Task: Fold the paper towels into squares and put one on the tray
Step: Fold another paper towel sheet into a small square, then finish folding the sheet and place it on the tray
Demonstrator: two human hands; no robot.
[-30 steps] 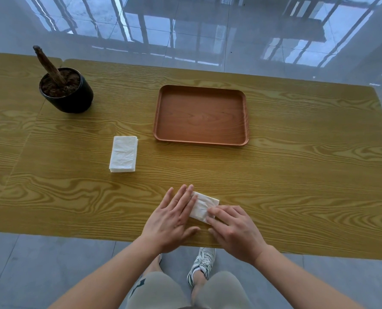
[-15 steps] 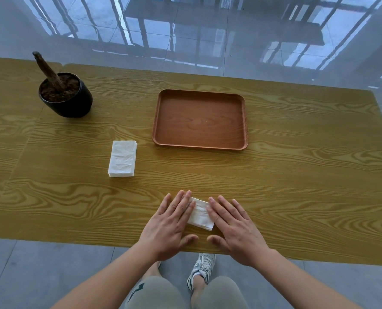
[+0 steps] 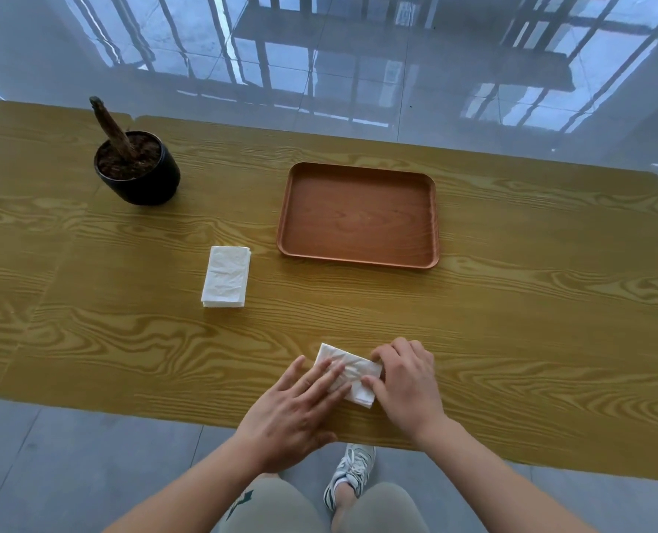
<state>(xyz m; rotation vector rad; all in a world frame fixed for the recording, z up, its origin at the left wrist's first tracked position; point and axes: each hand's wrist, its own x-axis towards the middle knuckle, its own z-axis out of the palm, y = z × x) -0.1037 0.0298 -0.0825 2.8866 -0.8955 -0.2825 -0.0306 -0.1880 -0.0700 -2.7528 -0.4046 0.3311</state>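
A small white folded paper towel (image 3: 352,370) lies near the table's front edge. My left hand (image 3: 300,409) rests flat on its left part, fingers spread. My right hand (image 3: 406,378) pinches the towel's right edge between thumb and curled fingers. A second folded white paper towel (image 3: 226,276) lies alone further back on the left. The brown wooden tray (image 3: 358,259) sits behind the hands, in the middle of the table, with nothing in it.
A black pot (image 3: 139,175) of soil with a bare stump stands at the back left. The wood-grain table (image 3: 531,321) ends just in front of my knees. A glossy tiled floor lies beyond the far edge.
My right hand went from lying flat beside the towel to curling around its right edge. More of the towel shows between the hands. The view shifted down slightly.
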